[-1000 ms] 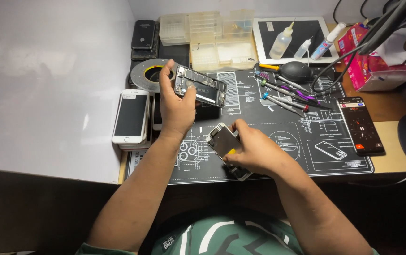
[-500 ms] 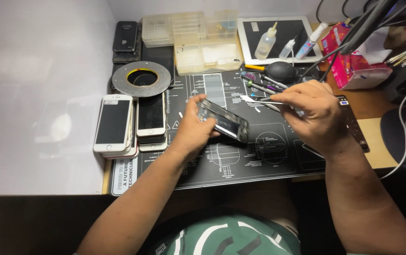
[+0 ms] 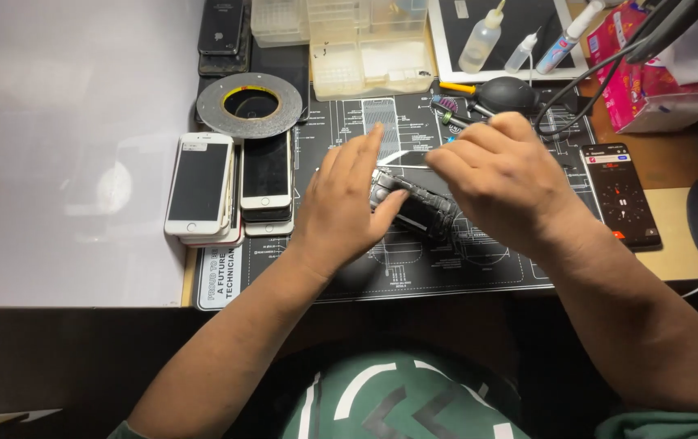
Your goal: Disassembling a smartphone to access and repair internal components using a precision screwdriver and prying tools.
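Left hand [image 3: 341, 207] pinches the opened phone chassis [image 3: 414, 207] at frame centre over the black mat [image 3: 479, 272], fingers half-splayed. Right hand [image 3: 499, 175] curls above it; can't tell what its fingertips hold. Thin grip risks tilting the chassis and slipping.

Tape roll [image 3: 250, 104] lies behind phones [image 3: 231, 187], left of opened phone [image 3: 414, 207].

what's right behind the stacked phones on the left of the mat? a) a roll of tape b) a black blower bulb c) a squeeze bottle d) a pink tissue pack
a: the roll of tape lies flat just beyond the phones, while the other three things sit over at the right end of the desk.
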